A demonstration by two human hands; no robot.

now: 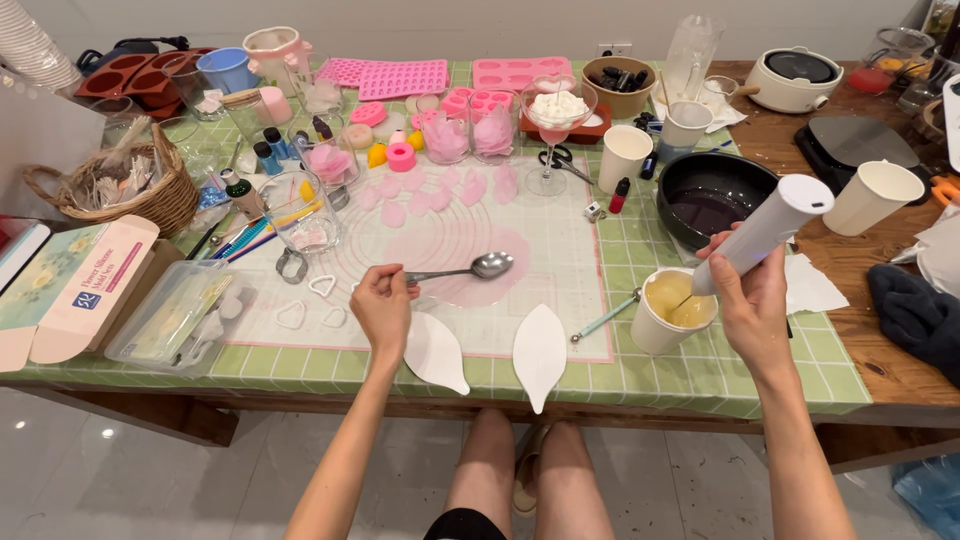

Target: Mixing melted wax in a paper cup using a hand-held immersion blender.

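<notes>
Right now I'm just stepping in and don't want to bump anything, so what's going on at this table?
A seated person works at a craft table. The left hand holds a spoon over a pink patch on the mat. The right hand holds a white handheld mixer with its tip in a paper cup of yellowish liquid. Two white leaf shapes lie near the front edge; pink molds and jars sit behind.

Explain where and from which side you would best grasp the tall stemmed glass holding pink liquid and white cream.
Probably the thin stem of the stemmed glass, pinched from the near side. The wide bowl is full and top-heavy, and cups and jars crowd its far side.
</notes>
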